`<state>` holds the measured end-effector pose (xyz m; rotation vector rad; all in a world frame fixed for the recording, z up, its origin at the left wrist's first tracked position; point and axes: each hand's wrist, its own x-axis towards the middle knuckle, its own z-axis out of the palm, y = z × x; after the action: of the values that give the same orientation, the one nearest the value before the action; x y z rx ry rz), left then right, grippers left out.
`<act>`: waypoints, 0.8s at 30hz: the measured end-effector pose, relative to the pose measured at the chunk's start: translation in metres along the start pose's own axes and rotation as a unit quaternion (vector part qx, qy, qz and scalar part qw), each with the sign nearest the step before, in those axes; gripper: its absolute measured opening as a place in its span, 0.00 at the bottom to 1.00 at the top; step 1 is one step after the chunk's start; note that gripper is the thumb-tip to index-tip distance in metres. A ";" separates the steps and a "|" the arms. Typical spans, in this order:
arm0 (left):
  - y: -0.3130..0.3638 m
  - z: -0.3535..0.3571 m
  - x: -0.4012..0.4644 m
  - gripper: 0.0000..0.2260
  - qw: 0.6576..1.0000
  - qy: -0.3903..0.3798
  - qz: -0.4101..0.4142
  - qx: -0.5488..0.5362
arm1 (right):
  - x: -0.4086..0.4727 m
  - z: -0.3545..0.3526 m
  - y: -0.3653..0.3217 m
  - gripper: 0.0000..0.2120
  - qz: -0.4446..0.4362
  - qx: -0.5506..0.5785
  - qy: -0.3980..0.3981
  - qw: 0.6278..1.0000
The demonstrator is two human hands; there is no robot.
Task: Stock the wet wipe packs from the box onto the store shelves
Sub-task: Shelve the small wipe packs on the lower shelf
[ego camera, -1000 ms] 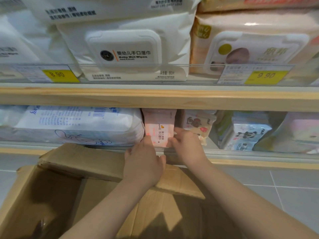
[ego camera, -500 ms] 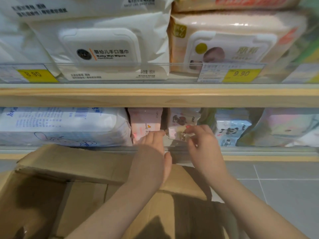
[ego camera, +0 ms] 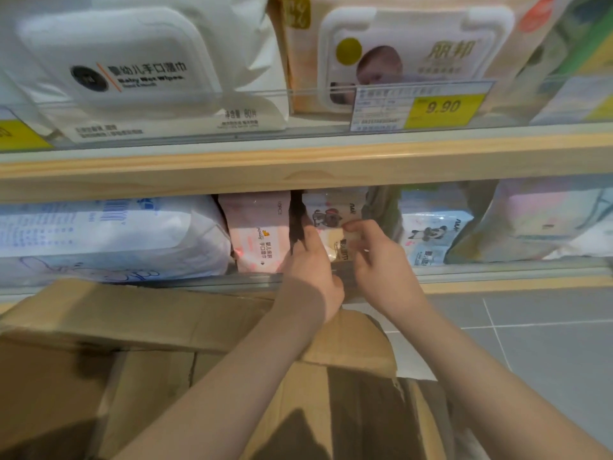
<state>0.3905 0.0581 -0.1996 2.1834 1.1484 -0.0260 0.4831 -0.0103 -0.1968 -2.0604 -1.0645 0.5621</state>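
Observation:
A small beige wet wipe pack with a brown cartoon animal stands upright on the lower shelf. My left hand presses its left edge and my right hand pinches its right side. A pink wet wipe pack stands just to the left of it, touching my left hand's fingers. The open cardboard box sits on the floor below the shelf, under my forearms; its inside is in shadow.
A large white-and-blue pack fills the lower shelf's left. A blue panda pack and pastel packs stand to the right. The upper shelf holds big white and peach packs behind price tags. Grey tile floor lies at right.
Both hands left the pink pack, which now stands on the shelf, and moved right onto the beige animal pack. The view shifted right and closer.

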 end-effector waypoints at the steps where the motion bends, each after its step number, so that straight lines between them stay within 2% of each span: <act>1: 0.001 0.000 0.000 0.33 1.000 0.003 0.000 0.000 | 0.001 -0.001 0.000 0.17 0.003 -0.003 -0.004 1.000; 6: 0.005 -0.016 -0.015 0.35 0.999 -0.001 0.008 -0.034 | -0.013 -0.023 -0.014 0.18 0.034 -0.022 -0.036 0.999; 10: 0.015 -0.048 -0.048 0.37 0.999 -0.025 0.042 -0.009 | -0.038 -0.063 -0.039 0.17 0.074 -0.062 -0.059 0.994; 15: 0.041 -0.094 -0.086 0.31 0.993 0.007 0.117 0.019 | -0.073 -0.113 -0.078 0.17 0.088 -0.080 -0.051 0.992; 20: 0.094 -0.145 -0.123 0.28 0.972 0.066 0.226 0.010 | -0.105 -0.175 -0.122 0.18 0.053 -0.108 0.026 0.992; 24: 0.142 -0.183 -0.136 0.26 0.934 0.150 0.321 0.032 | -0.111 -0.220 -0.144 0.24 -0.039 -0.195 0.121 0.972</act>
<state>0.3616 0.0061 0.0622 2.5829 0.5295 0.5764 0.4930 -0.1368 0.0589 -2.3368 -1.1721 0.0559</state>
